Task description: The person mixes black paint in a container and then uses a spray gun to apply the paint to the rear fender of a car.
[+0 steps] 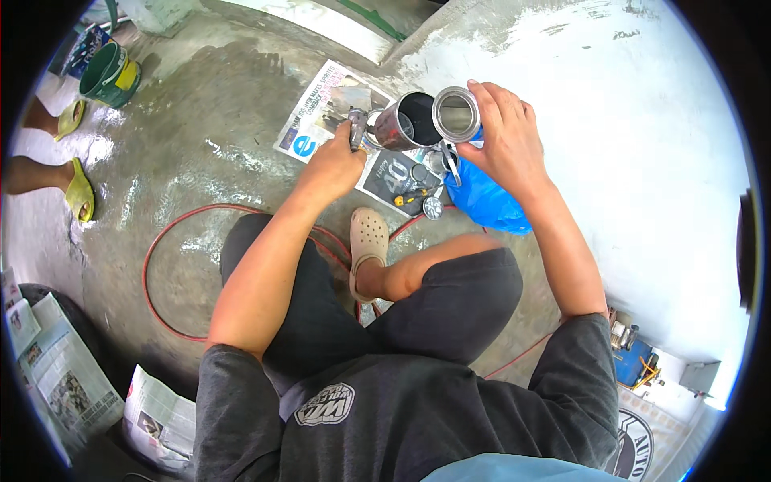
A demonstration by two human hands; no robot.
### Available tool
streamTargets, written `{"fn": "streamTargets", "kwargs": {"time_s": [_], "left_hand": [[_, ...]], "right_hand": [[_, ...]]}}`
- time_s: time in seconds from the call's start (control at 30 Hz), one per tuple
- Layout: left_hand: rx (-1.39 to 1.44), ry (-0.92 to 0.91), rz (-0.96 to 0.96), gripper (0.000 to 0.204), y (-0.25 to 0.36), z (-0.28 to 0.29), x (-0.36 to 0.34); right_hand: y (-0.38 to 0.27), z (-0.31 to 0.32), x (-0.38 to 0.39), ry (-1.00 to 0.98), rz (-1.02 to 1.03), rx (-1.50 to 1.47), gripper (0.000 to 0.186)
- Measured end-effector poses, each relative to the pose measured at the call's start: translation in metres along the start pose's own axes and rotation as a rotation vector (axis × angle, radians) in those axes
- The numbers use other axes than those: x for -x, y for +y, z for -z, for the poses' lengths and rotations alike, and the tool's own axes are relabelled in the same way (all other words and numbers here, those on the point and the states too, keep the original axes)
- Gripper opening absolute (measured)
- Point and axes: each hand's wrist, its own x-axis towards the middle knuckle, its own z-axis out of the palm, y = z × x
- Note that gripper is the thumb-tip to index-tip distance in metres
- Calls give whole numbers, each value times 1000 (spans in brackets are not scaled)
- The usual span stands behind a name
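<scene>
My left hand (333,165) is closed round the grey metal handle of what looks like a spray gun (357,128). Attached to it is a metal cup (391,128), tipped so that its dark inside shows. My right hand (507,145) grips a small open tin can (456,115) by its side, fingers over the far edge. The can's rim is tilted and comes up close to the cup's mouth; whether they touch I cannot tell. Below them, a small tin with a metal strip (451,165) and a round lid (432,208) sit on newspaper (309,120).
A blue plastic bag (491,201) lies right of the newspaper, near a white wall (634,136). A red hose (146,269) loops across the floor round my foot. Someone in yellow slippers (80,189) stands at the left near a green bucket (108,76). More newspapers (72,386) lie lower left.
</scene>
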Motion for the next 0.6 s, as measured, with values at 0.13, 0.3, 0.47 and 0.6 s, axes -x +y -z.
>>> {"fn": "streamTargets", "kwargs": {"time_s": [0.13, 0.3, 0.47, 0.6], "left_hand": [[18, -6, -7, 67, 1, 0, -1], [-11, 38, -51, 62, -1, -4, -2], [17, 55, -75, 60, 3, -7, -3], [25, 27, -55, 59, 10, -9, -5]], "right_hand": [[-2, 5, -2, -1, 6, 16, 91], [-5, 10, -4, -3, 18, 46, 92], [0, 9, -2, 0, 14, 59, 93], [3, 11, 1, -6, 5, 75, 93]]}}
